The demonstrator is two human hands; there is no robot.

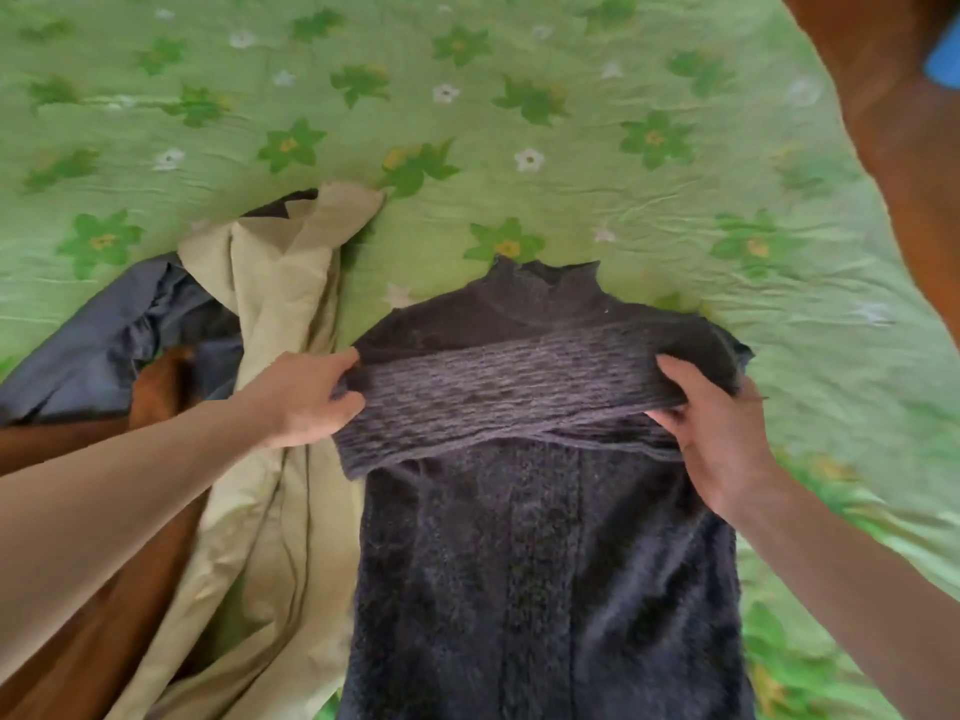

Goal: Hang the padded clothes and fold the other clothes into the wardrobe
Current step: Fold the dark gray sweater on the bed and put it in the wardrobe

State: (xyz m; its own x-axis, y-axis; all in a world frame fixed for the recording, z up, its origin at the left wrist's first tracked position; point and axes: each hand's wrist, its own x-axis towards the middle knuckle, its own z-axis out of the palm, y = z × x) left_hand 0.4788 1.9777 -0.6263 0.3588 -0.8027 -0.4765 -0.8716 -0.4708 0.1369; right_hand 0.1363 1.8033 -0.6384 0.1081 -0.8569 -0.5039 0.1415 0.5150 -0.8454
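Head view, green floral bedsheet (571,163), dark sweater (540,553)

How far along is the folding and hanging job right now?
Nothing shows as finished: no wardrobe or folded stack is in view. In hand: the dark grey fuzzy knit sweater lies on the green floral bedspread, its ribbed sleeves crossed over the chest, left hand and right hand gripping them. Left: the beige jacket and blue-grey garment lie unsorted beside it.
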